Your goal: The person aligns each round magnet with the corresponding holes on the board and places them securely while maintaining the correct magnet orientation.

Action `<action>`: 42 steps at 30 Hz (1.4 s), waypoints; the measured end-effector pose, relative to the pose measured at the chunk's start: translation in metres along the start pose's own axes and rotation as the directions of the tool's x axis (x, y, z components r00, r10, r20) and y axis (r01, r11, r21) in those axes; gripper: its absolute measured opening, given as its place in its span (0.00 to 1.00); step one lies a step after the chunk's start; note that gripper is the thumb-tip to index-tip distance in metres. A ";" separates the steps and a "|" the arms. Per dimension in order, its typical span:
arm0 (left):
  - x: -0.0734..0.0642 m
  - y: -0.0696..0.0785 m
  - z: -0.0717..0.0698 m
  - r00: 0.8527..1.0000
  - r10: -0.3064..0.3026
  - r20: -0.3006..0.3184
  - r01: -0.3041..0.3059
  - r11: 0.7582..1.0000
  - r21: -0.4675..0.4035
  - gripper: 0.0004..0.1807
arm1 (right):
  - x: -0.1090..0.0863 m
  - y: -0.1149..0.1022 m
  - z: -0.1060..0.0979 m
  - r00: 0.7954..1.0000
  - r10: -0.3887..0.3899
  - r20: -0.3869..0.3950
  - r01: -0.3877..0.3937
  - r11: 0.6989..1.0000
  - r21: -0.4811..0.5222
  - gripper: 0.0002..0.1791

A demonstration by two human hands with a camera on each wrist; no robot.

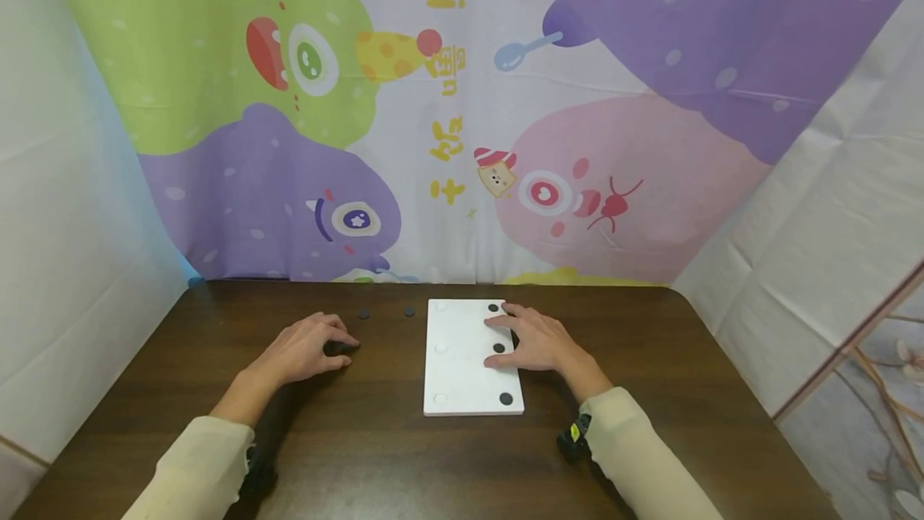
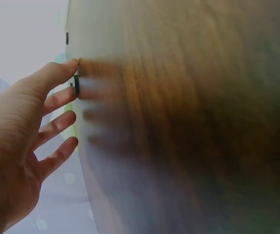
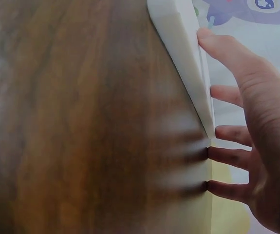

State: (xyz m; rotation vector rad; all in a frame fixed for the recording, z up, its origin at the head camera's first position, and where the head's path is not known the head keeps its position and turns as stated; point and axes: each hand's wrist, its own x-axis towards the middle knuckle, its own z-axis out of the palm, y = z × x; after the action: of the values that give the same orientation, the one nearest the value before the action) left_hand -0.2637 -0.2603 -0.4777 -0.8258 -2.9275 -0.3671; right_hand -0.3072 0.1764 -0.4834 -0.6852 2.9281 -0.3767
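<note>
While L hand point(image 1: 306, 347), fingers apart, is by blk disc point(image 2: 77, 86), R hand point(image 1: 540, 342) is splayed over wht board point(image 1: 465, 363).

Cartoon cloth point(image 1: 462, 247) hangs behind brown desk point(image 1: 346, 456)

Above the desk's far edge, the cloth shows a green figure point(image 1: 216, 38) with a spotted yellow hat point(image 1: 386, 54), a purple figure point(image 1: 289, 159) toward the desk's left, another purple figure point(image 1: 693, 6) and a pink figure point(image 1: 671, 183) toward its right, plus yellow characters point(image 1: 447, 191). White sheeting point(image 1: 65, 207) flanks the desk's left side; creased sheeting point(image 1: 816, 191) flanks its right, where a thin slanting strip point(image 1: 850, 341) and branch-like shapes point(image 1: 869, 371) show.
</note>
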 end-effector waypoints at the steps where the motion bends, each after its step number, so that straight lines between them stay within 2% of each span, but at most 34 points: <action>1: 0.000 0.001 0.000 1.000 0.002 0.000 -0.002 1.000 0.006 0.14 | 0.000 0.000 -0.001 1.000 0.003 0.007 -0.003 1.000 0.002 0.47; 8: 0.000 -0.003 0.002 0.998 0.049 -0.027 -0.049 0.999 0.019 0.10 | 0.001 -0.001 -0.005 0.998 0.019 0.067 -0.019 1.000 0.000 0.47; 9: 0.001 -0.014 0.011 0.996 0.066 -0.053 -0.066 0.998 0.000 0.09 | 0.001 -0.001 -0.006 0.997 0.019 0.071 -0.019 1.000 0.006 0.47; 10: 0.002 -0.015 0.012 0.996 0.069 -0.054 -0.069 0.998 0.001 0.09 | 0.001 -0.001 -0.007 0.997 0.018 0.074 -0.019 1.000 0.009 0.47; 11: 0.004 -0.026 0.022 0.995 0.075 -0.064 -0.075 0.997 0.002 0.10 | 0.000 -0.001 -0.008 0.997 0.019 0.076 -0.020 1.000 0.013 0.47; 13: 0.005 -0.030 0.025 0.995 0.077 -0.068 -0.078 0.997 -0.003 0.10 | 0.000 0.000 -0.008 0.997 0.020 0.079 -0.021 1.000 0.020 0.47; 14: 0.007 -0.039 0.032 0.990 0.098 -0.097 -0.099 0.995 -0.008 0.09 | 0.000 0.000 -0.009 0.997 0.017 0.078 -0.019 1.000 0.023 0.47; 15: 0.007 -0.041 0.034 0.990 0.101 -0.099 -0.102 0.995 -0.005 0.09 | 0.000 0.000 -0.009 0.997 0.016 0.077 -0.018 1.000 0.025 0.47; 16: 0.006 -0.034 0.028 0.992 0.094 -0.080 -0.093 0.996 0.011 0.11 | 0.000 0.000 -0.008 0.997 0.014 0.077 -0.016 1.000 0.025 0.47; 17: 0.008 -0.047 0.038 0.987 0.128 -0.098 -0.129 0.992 -0.004 0.10 | 0.000 0.000 -0.008 0.997 0.015 0.079 -0.018 1.000 0.026 0.47; 18: 0.006 -0.039 0.030 0.987 0.128 -0.095 -0.130 0.991 -0.009 0.09 | 0.000 0.000 -0.008 0.997 0.015 0.078 -0.017 1.000 0.025 0.47; 20: 0.006 -0.041 0.031 0.986 0.134 -0.101 -0.135 0.991 -0.001 0.09 | 0.000 0.000 -0.008 0.997 0.014 0.076 -0.016 1.000 0.024 0.47; 21: 0.005 -0.034 0.024 0.990 0.116 -0.078 -0.116 0.993 -0.001 0.10 | -0.001 0.000 -0.007 0.997 0.013 0.074 -0.015 1.000 0.021 0.47; 22: 0.006 -0.038 0.027 0.989 0.120 -0.088 -0.120 0.993 0.009 0.10 | -0.001 0.000 -0.007 0.997 0.013 0.072 -0.015 1.000 0.021 0.47; 23: 0.005 -0.036 0.026 0.989 0.117 -0.089 -0.117 0.993 0.007 0.10 | -0.001 0.001 -0.007 0.997 0.013 0.070 -0.014 1.000 0.020 0.47; 24: 0.004 -0.025 0.017 0.993 0.085 -0.077 -0.084 0.996 0.024 0.12 | -0.001 0.001 -0.007 0.998 0.012 0.068 -0.014 1.000 0.020 0.47; 26: 0.004 -0.020 0.013 0.994 0.075 -0.074 -0.074 0.997 0.023 0.12 | -0.001 0.001 -0.007 0.998 0.012 0.068 -0.013 1.000 0.020 0.47; 28: 0.005 -0.022 0.015 0.994 0.073 -0.077 -0.071 0.997 0.031 0.11 | -0.001 0.002 -0.007 0.998 0.011 0.067 -0.012 1.000 0.021 0.47; 29: 0.003 -0.014 0.008 0.997 0.056 -0.061 -0.055 0.998 0.019 0.12 | -0.001 0.002 -0.007 0.998 0.009 0.067 -0.011 1.000 0.019 0.47; 33: 0.004 -0.009 0.005 0.999 0.017 -0.031 -0.017 1.000 0.015 0.11 | 0.000 0.002 -0.006 0.998 0.009 0.066 -0.010 1.000 0.022 0.47; 34: 0.004 -0.002 -0.001 1.000 -0.007 -0.014 0.007 1.000 0.006 0.11 | 0.000 0.003 -0.006 0.998 0.010 0.066 -0.011 1.000 0.023 0.47; 38: 0.007 0.002 -0.002 0.999 -0.037 0.002 0.037 0.999 0.006 0.11 | 0.000 0.002 -0.006 0.998 0.014 0.066 -0.016 0.999 0.029 0.47; 42: 0.010 0.003 -0.002 0.999 -0.034 0.000 0.034 0.999 0.004 0.10 | -0.001 0.001 -0.007 0.997 0.022 0.072 -0.025 0.999 0.039 0.47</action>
State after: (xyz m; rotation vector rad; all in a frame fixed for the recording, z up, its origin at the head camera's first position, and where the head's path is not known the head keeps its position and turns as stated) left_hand -0.2709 -0.2534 -0.4742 -0.7767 -2.9446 -0.3639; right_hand -0.3083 0.1795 -0.4773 -0.6439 2.8502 -0.3986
